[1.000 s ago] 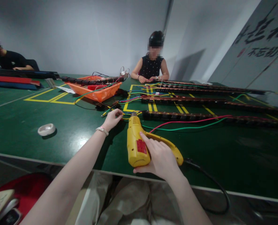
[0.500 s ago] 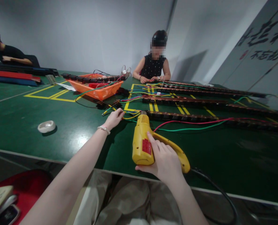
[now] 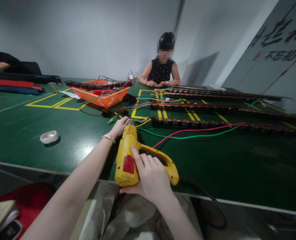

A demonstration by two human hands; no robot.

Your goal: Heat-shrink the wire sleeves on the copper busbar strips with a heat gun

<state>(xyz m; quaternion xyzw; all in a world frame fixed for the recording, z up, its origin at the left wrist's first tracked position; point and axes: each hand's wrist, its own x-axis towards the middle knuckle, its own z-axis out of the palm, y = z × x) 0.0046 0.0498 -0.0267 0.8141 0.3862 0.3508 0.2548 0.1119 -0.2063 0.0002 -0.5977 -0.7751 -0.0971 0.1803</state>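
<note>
My right hand (image 3: 150, 176) grips a yellow heat gun (image 3: 128, 153) by its handle, with a red panel on its side and the nozzle aimed away from me. My left hand (image 3: 119, 126) lies on the green table (image 3: 25, 136) just beyond the nozzle, fingers pinched on the ends of thin coloured wires (image 3: 138, 122). These wires run to a long dark strip (image 3: 192, 124) that stretches off to the right. A red and a green wire (image 3: 187, 135) lie across the table beside the gun.
A white tape roll (image 3: 49, 136) sits at the left. An orange basket (image 3: 101, 93) with parts stands farther back. More long strips (image 3: 212, 108) cross the table. One person (image 3: 161, 68) sits opposite, another at far left (image 3: 3, 63). The gun's black cord (image 3: 207, 203) hangs off the near edge.
My right hand has swung the heat gun to the left and nearer to me; its nozzle now sits right at my left hand. The left hand has stayed on the wires.
</note>
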